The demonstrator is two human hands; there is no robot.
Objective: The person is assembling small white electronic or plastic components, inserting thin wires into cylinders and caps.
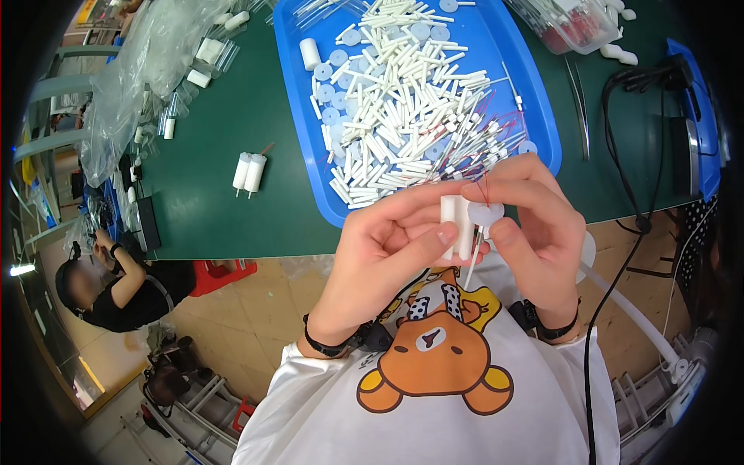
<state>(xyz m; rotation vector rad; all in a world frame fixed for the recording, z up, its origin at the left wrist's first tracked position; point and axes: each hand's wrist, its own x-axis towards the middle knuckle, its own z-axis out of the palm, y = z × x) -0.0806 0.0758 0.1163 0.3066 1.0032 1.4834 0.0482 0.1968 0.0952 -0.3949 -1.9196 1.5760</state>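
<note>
My left hand (391, 244) grips a pair of short white cylinders (456, 229) side by side, its thumb pressed on their front. Close against their right side, my right hand (539, 225) pinches a pale translucent disc (486, 214) between thumb and fingers. Thin red wires rise from around the disc, and a slim white rod (471, 263) hangs below it. Whether rod and disc are joined cannot be made out. Both hands are over the near table edge, in front of a blue tray (298, 101) heaped with small white tubes, discs and red-wired parts.
Two white cylinders (249, 172) stand on the green table (209, 209) left of the tray. Metal tweezers (580, 108) lie to its right, near a clear box (570, 23) and black cables (612, 132). Plastic bags (136, 85) cover the far left. Another person (128, 283) works there.
</note>
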